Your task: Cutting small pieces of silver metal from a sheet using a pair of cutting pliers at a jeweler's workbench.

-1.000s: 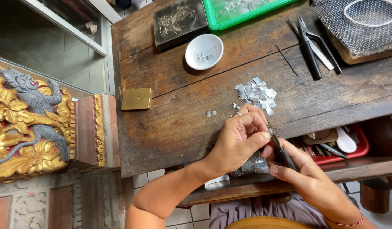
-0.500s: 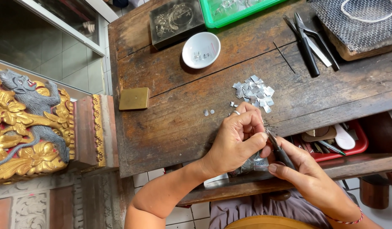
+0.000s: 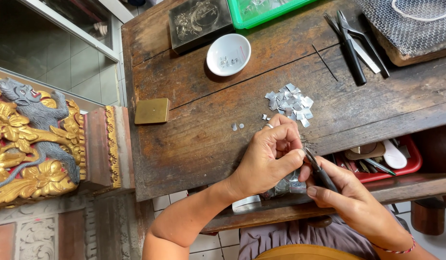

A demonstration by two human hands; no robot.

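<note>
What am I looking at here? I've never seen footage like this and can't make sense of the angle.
The picture comes from a camera worn on a person's head, looking straight down at their own two bare hands over an old wooden workbench. The left hand pinches something too small to make out between its fingers. The right hand grips a dark, slim hand tool, its tip meeting the left fingers. On the bench lie a heap of small silvery metal pieces, a white dish, a brass-coloured block, a dark metal block with a relief pattern, a green tray and dark pliers. A red tray of odds and ends sits in a lower compartment. At left stands a gilded carving.
</note>
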